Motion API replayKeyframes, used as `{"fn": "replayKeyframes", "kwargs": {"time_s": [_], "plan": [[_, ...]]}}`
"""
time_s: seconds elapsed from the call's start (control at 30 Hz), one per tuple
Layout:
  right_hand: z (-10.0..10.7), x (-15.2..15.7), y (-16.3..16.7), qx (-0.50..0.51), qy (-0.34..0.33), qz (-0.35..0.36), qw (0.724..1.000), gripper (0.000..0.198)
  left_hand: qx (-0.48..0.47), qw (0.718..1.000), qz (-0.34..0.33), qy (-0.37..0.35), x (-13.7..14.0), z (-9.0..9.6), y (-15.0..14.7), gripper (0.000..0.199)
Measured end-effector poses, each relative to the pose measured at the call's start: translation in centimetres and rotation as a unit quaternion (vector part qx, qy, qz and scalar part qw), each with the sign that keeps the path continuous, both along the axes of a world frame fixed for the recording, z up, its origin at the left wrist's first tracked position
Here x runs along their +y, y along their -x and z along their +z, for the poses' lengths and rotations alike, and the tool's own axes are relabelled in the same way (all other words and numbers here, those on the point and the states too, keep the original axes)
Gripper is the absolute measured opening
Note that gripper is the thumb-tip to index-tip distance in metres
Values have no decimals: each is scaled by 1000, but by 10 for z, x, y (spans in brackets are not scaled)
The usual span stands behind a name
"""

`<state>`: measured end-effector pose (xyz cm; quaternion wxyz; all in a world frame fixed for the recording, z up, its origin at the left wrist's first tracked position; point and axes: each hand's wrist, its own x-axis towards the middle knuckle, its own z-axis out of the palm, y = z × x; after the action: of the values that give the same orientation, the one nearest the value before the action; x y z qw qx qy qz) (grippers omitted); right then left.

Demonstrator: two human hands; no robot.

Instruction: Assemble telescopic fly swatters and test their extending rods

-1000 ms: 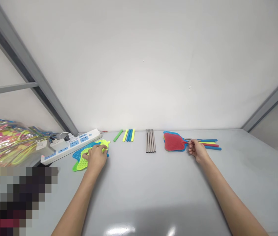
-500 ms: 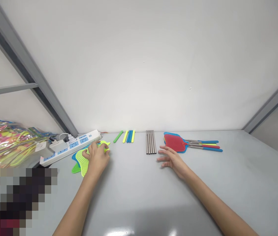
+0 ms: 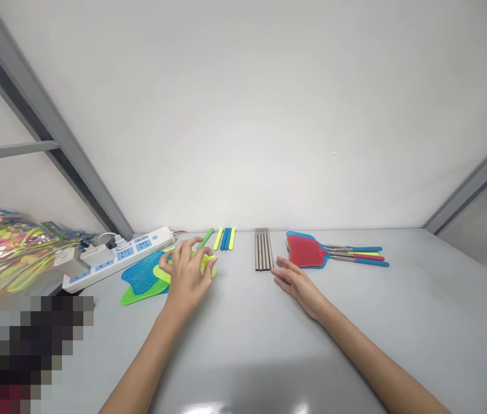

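Note:
My left hand point(image 3: 186, 280) is closed on a yellow fly swatter head point(image 3: 162, 273), mostly hidden under the fingers. Beneath and to the left of it lie a blue swatter head point(image 3: 142, 272) and a green swatter head point(image 3: 140, 294). Beside the row of metal tubes point(image 3: 263, 250), my right hand point(image 3: 297, 286) is open, with fingers extended. Its fingertips are at the near end of the rightmost tube; whether they touch it I cannot tell. Just beyond my left hand is a green handle grip point(image 3: 206, 237); yellow and blue grips point(image 3: 225, 239) lie to its right.
Swatters with handles lie stacked at the right, a red swatter point(image 3: 307, 252) on top. A white power strip point(image 3: 116, 263) with plugged-in adapters runs along the left. Behind it sits a colourful plastic-wrapped pile point(image 3: 10, 253). A wall point(image 3: 252, 144) closes off the table's back.
My left hand has moved right with the yellow swatter head, uncovering more of the blue and green heads. My right hand has shifted slightly left, closer to the tubes, its fingers nearer together.

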<state>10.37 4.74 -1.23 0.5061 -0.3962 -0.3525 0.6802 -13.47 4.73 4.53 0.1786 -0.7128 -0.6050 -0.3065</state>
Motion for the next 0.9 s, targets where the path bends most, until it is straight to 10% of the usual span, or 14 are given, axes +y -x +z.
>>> {"fn": "replayKeyframes", "kwargs": {"time_s": [0.6, 0.9], "plan": [[3, -10, 11, -2, -8, -110, 994, 39, -16, 938, -284, 197, -19, -11, -37, 7], [8, -14, 18, 10, -22, -87, 996, 46, -29, 902, -313, 296, -23, -36, -43, 5]]}}
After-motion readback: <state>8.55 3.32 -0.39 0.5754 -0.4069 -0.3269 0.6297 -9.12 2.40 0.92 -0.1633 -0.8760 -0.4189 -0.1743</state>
